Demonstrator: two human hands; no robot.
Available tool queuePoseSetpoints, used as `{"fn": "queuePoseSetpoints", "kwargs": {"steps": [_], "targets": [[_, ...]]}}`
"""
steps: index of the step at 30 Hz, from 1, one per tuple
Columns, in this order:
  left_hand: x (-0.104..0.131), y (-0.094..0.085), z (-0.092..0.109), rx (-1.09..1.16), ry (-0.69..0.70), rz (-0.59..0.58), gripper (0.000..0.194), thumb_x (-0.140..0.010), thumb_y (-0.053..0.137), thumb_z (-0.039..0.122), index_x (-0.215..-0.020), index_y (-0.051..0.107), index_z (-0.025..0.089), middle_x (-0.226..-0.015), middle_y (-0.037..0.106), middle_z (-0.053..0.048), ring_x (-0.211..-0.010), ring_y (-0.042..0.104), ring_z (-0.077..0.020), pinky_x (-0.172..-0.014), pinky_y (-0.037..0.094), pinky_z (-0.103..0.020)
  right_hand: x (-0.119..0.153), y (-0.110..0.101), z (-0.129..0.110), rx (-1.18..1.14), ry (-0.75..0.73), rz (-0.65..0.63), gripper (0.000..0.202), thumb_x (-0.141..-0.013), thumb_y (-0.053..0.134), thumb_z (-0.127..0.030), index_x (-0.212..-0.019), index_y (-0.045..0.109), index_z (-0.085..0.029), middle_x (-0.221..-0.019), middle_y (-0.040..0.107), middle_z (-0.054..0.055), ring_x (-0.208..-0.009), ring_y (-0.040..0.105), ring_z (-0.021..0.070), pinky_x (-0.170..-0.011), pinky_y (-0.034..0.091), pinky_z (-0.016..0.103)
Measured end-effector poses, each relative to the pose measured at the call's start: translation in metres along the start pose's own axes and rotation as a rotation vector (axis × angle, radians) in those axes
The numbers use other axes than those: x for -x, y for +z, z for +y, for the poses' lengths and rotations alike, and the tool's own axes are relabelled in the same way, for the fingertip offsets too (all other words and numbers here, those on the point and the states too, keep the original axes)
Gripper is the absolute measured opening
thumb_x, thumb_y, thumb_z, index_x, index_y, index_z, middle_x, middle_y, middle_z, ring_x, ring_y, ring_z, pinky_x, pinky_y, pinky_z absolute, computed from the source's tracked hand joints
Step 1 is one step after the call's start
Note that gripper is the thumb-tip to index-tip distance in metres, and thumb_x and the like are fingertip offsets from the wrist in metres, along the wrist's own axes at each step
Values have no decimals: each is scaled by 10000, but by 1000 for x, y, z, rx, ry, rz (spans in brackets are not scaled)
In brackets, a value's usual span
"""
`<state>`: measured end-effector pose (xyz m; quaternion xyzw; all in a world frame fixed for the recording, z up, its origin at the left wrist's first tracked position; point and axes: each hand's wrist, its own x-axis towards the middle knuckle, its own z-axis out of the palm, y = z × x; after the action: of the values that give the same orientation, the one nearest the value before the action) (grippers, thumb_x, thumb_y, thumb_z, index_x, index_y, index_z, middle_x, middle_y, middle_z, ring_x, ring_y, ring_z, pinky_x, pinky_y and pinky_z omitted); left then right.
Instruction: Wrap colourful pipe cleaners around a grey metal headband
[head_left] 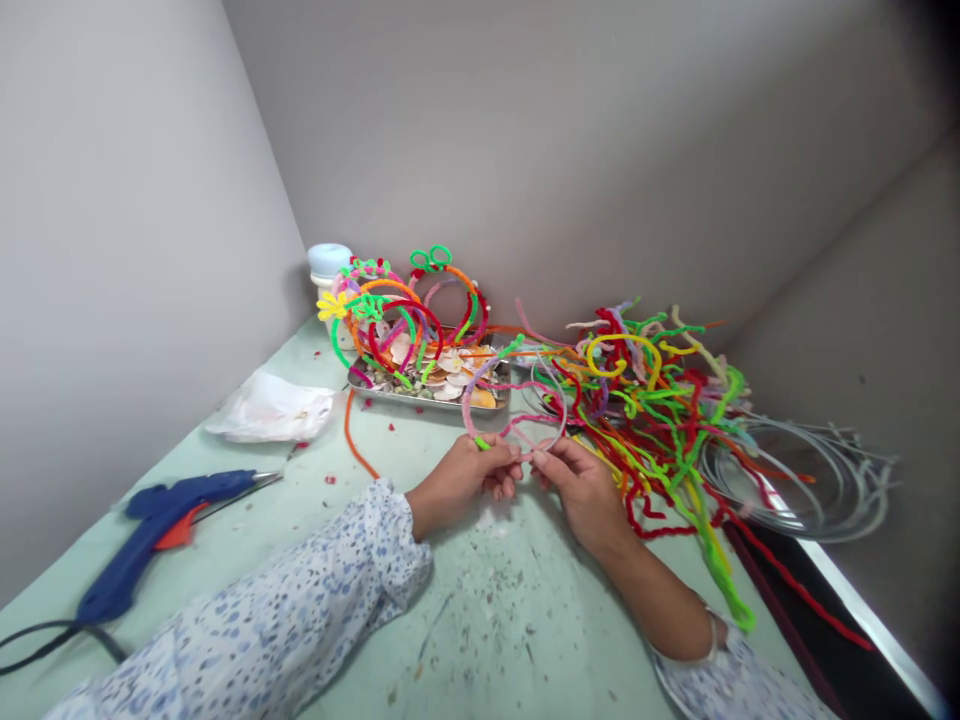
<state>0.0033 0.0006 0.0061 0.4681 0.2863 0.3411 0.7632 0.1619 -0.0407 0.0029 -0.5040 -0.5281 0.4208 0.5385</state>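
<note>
Between my hands is a headband (468, 400), a thin hoop whose left side is covered in lilac and pink fuzzy pipe cleaner, with a bit of green near my left fingers. Its right side shows bare and whitish. My left hand (478, 472) is closed, pinching the near left part of the hoop. My right hand (583, 488) is closed too, its thumb and finger pinching a pink pipe cleaner against the hoop's lower right. The fingertips almost meet, and they hide the exact spot of the grip. Finished-looking headbands wrapped in colours (439, 335) stand just beyond, in a metal tray.
The metal tray (405, 401) holds shell-like pieces. A big tangle of pipe cleaners (679, 430) lies right, beside several bare clear hoops (806, 520). At left are a blue glue gun (142, 540) and a white plastic bag (274, 410). A blue-lidded container (330, 262) stands behind, near the walls.
</note>
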Motion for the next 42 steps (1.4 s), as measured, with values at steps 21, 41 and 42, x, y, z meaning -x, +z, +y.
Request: {"fn": "queuePoseSetpoints", "kwargs": {"steps": [21, 41, 42], "targets": [[7, 2, 6, 155, -4, -77, 272, -722, 694, 320, -872, 565, 133, -777, 627, -23, -540, 547, -57, -516, 401, -183, -3, 0, 8, -391, 71, -2, 125, -752, 669, -305, -731, 617, -193, -647, 554, -30, -610, 473, 98, -580, 375, 221], [5, 1, 5, 170, -26, -72, 237, -729, 691, 303, -820, 588, 110, -781, 642, -38, -543, 544, -54, -503, 385, -175, -3, 4, 2, -391, 103, 7, 229, -707, 690, -388, -793, 573, -212, -689, 562, -20, -614, 507, 123, -587, 408, 251], [5, 1, 5, 171, -28, -72, 238, -729, 692, 303, -821, 589, 109, -781, 643, -38, -543, 545, -54, -502, 386, -174, -3, 4, 2, -387, 98, 5, 229, -715, 683, -392, -801, 571, -212, -695, 566, -18, -614, 508, 123, -590, 409, 253]]}}
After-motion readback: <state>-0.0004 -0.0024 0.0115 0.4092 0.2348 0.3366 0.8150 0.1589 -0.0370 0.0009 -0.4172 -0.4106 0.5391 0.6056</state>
